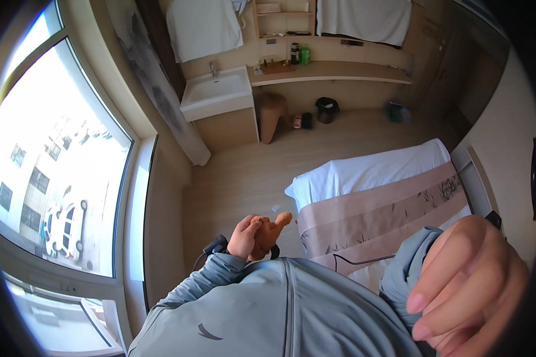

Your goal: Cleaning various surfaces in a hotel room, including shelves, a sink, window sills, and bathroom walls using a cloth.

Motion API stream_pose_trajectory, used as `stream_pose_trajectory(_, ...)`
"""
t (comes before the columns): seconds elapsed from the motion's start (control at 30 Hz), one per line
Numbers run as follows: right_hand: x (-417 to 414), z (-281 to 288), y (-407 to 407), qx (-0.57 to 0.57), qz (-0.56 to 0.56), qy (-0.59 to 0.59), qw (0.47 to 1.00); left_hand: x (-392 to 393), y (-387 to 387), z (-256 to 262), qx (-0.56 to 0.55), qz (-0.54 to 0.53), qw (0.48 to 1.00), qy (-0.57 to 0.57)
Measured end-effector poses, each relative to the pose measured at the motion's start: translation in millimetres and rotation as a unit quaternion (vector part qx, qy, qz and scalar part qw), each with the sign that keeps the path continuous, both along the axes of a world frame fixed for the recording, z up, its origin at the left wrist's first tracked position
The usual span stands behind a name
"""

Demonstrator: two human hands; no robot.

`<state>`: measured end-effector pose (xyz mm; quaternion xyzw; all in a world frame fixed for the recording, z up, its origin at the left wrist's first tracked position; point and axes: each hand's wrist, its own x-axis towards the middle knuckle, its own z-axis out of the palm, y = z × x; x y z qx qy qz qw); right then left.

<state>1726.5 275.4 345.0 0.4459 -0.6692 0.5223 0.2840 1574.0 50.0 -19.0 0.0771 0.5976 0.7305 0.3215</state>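
Note:
My left hand [243,238] grips a small orange fuzzy item [266,236], perhaps a plush toy or a bunched cloth. One rounded end of it sticks out to the right, and my fingers cover its left side. A black strap or device [216,244] with a cable sits by my left wrist. Very near the camera at the lower right, my right hand [469,285] has its fingers loosely curled. The inside of that hand is mostly hidden, so whether it holds anything does not show.
To the right stands a bed [370,169] with white bedding and a brown runner, a black cable [362,262] across it. Ahead are a washbasin [219,87], a wooden counter [339,71], a stool [271,116] and a bin [327,110]. A large window [67,178] fills the left side.

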Motion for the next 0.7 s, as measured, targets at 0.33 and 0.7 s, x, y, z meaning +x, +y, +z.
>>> stream_pose_trajectory(0.33, -151, -31, 88, 0.025, 0.073, -0.063, 0.995, -93, 58, 1, -0.010, 0.066, 0.997, -0.028)
stream_pose_trajectory(0.7, -390, -53, 75, 0.052, 0.281, -0.187, 0.940, -302, 72, -39, 0.002, 0.063, 0.998, -0.025)
